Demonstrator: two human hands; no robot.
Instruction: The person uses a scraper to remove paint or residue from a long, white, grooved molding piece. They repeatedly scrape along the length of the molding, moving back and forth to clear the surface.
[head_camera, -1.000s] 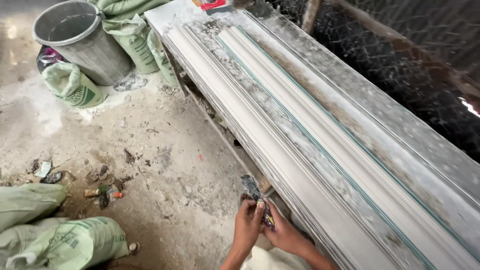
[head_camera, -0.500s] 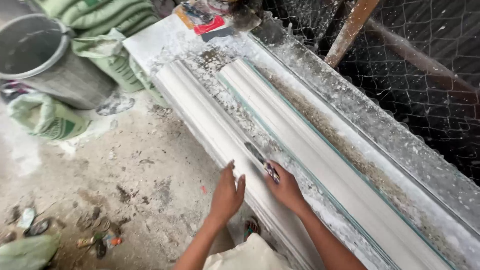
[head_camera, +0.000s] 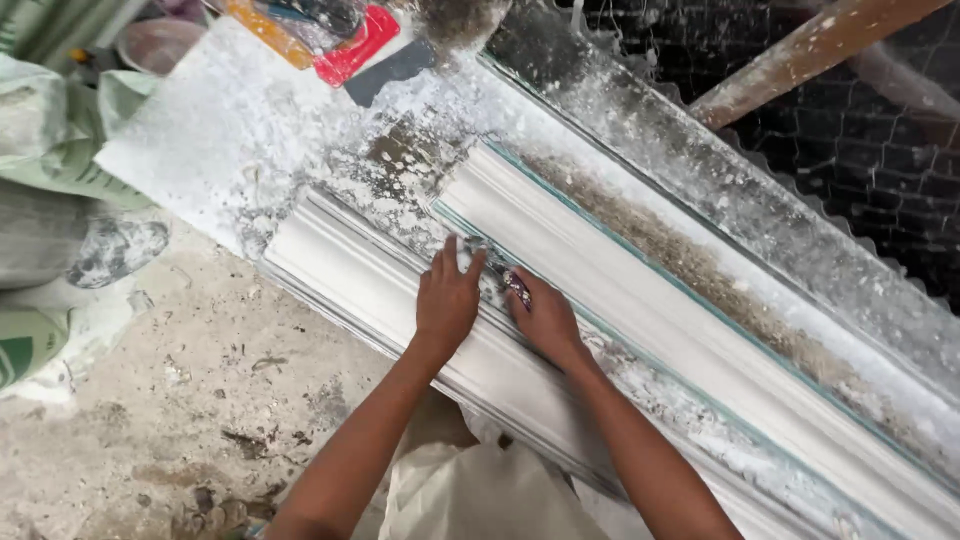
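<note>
Two long white plaster cornice mouldings lie side by side on a dusty bench. My left hand (head_camera: 447, 295) rests flat, fingers spread, on the near moulding (head_camera: 345, 270) close to its end. My right hand (head_camera: 540, 312) is shut on a small scraper tool (head_camera: 492, 268) whose blade sits in the gap between the near moulding and the far moulding (head_camera: 640, 270). Both forearms reach up from the bottom of the view.
The white-powdered bench top (head_camera: 215, 130) carries red and orange flat tools (head_camera: 335, 40) at its far end. Green-and-white sacks (head_camera: 40, 150) lie on the dirty concrete floor (head_camera: 190, 400) at left. Wire mesh (head_camera: 880, 150) and a wooden pole (head_camera: 810, 55) stand behind the bench.
I have moved along the bench toward the mouldings' far end. My hands went from below the bench edge up onto the mouldings, the left now flat on the near one.
</note>
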